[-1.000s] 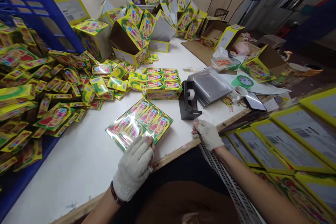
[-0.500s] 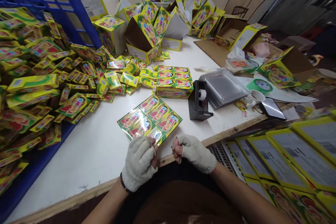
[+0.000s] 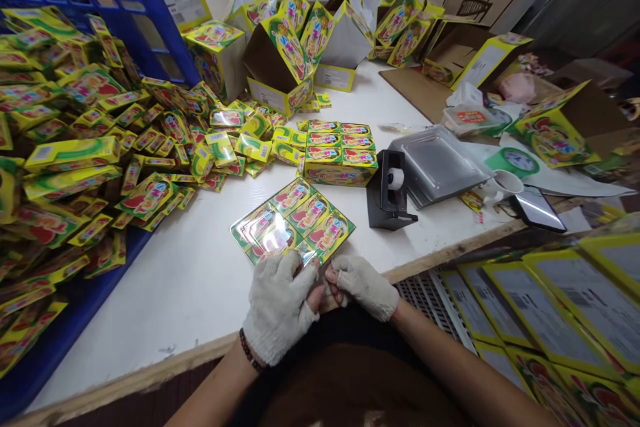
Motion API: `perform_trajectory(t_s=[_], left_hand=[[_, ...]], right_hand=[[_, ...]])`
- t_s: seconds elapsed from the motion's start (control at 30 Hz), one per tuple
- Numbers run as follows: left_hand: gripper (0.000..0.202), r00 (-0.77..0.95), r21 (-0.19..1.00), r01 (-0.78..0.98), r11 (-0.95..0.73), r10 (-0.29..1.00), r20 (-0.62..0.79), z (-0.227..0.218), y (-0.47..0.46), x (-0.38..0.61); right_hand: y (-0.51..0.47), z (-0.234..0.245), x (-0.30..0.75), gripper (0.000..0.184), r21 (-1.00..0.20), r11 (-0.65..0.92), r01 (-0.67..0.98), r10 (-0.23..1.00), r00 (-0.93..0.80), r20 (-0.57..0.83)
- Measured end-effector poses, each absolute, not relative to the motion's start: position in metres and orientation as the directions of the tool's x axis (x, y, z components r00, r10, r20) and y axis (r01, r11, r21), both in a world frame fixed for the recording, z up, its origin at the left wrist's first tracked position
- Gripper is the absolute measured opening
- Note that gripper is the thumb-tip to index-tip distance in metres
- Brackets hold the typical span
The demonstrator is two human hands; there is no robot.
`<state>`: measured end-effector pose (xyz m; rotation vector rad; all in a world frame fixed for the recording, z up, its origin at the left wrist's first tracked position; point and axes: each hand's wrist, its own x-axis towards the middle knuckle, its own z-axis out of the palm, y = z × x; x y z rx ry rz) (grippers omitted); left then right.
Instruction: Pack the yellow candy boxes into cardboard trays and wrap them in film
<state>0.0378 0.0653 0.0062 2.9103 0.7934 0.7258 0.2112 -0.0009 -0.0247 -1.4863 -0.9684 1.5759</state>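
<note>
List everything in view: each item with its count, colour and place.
shrink-wrapped pack of printed boxes: one, yellow-green, on the table's near edge
stack of printed boxes: one, yellow, beyond the pack
loose small boxes: many, yellow, heaped at left
blue rack: one, blue, far left
open cartons: several, yellow and brown, far side of the table
tape dispenser: one, black, centre
metal tray: one, grey, right of the dispenser
mug: one, white, right
smartphone: one, black, right
labelled flat cartons: several, yellow, lower right
left hand: one, white fingerless glove, on the pack
right hand: one, white fingerless glove, at the pack's lower corner
</note>
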Motion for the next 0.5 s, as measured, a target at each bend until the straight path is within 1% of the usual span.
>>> perform_trajectory(t_s=[0.07, 0.13, 0.17, 0.2, 0.23, 0.27, 0.33, 0.37, 0.4, 0.43, 0.47, 0.5], left_hand=[[0.023, 0.709, 0.156, 0.536, -0.83, 0.543, 0.45, 0.004, 0.065, 0.046], [0.022, 0.676, 0.135, 0.595, -0.792, 0.584, 0.45, 0.0, 0.065, 0.053], [0.019, 0.669, 0.123, 0.616, -0.778, 0.598, 0.441, -0.002, 0.063, 0.055], [0.014, 0.666, 0.108, 0.631, -0.769, 0.607, 0.433, -0.004, 0.062, 0.057], [0.008, 0.666, 0.091, 0.641, -0.762, 0.611, 0.428, -0.006, 0.059, 0.059], [0.004, 0.664, 0.075, 0.65, -0.756, 0.613, 0.429, -0.008, 0.057, 0.059], [0.014, 0.667, 0.068, 0.644, -0.762, 0.602, 0.438, -0.007, 0.053, 0.058], [0.015, 0.676, 0.092, 0.625, -0.776, 0.595, 0.435, -0.004, 0.053, 0.056], [0.013, 0.696, 0.138, 0.586, -0.798, 0.583, 0.418, 0.0, 0.055, 0.053], [0.007, 0.727, 0.204, 0.53, -0.823, 0.565, 0.39, 0.004, 0.061, 0.048], [0.006, 0.756, 0.278, 0.469, -0.839, 0.543, 0.366, 0.01, 0.07, 0.042], [0.012, 0.776, 0.339, 0.412, -0.846, 0.521, 0.355, 0.015, 0.082, 0.034]], right_hand=[[0.001, -0.021, 0.214, 0.036, -0.868, -0.489, 0.089, 0.869, -0.03, -0.493], [0.003, -0.014, 0.223, 0.025, -0.812, -0.506, 0.292, 0.853, 0.024, -0.522], [0.004, -0.01, 0.229, 0.021, -0.773, -0.485, 0.409, 0.862, 0.078, -0.5], [0.005, -0.005, 0.236, 0.02, -0.731, -0.451, 0.512, 0.885, 0.147, -0.443], [0.007, -0.001, 0.244, 0.021, -0.697, -0.408, 0.589, 0.912, 0.224, -0.344], [0.011, 0.002, 0.252, 0.022, -0.68, -0.362, 0.637, 0.929, 0.301, -0.213], [0.024, 0.006, 0.263, 0.022, -0.7, -0.277, 0.658, 0.904, 0.425, 0.042], [0.034, 0.006, 0.266, 0.025, -0.72, -0.243, 0.65, 0.879, 0.461, 0.12], [0.044, 0.005, 0.266, 0.028, -0.732, -0.227, 0.642, 0.866, 0.476, 0.15], [0.056, 0.003, 0.265, 0.031, -0.735, -0.231, 0.637, 0.877, 0.464, 0.127], [0.067, 0.001, 0.263, 0.032, -0.729, -0.249, 0.637, 0.901, 0.428, 0.067], [0.078, -0.002, 0.26, 0.032, -0.72, -0.263, 0.643, 0.925, 0.379, 0.001]])
